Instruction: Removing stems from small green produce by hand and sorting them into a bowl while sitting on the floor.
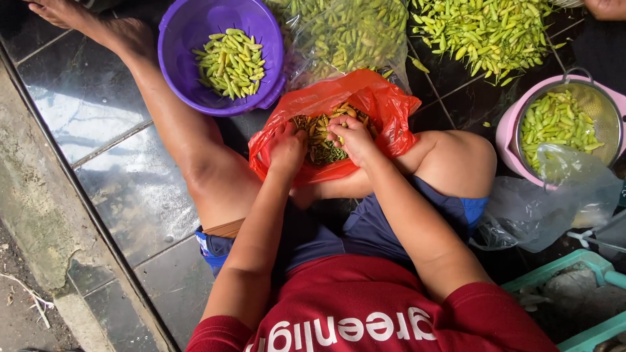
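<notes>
I sit on a dark tiled floor with a red plastic bag (385, 104) between my legs. It holds a heap of green stems and small chillies (321, 148). My left hand (287, 151) rests inside the bag's near edge, fingers curled on the heap. My right hand (352, 137) is over the middle of the bag, fingers pinched on a small chilli. A purple basket (189, 39) with a small pile of green chillies (231, 62) stands just beyond the bag, by my left leg.
A clear bag of green chillies (345, 29) and a loose pile of chillies (486, 32) lie at the top. A metal strainer in a pink bowl (505, 133) holds chillies at right, beside a crumpled clear bag (554, 202) and a teal crate (587, 261). Concrete edge at left.
</notes>
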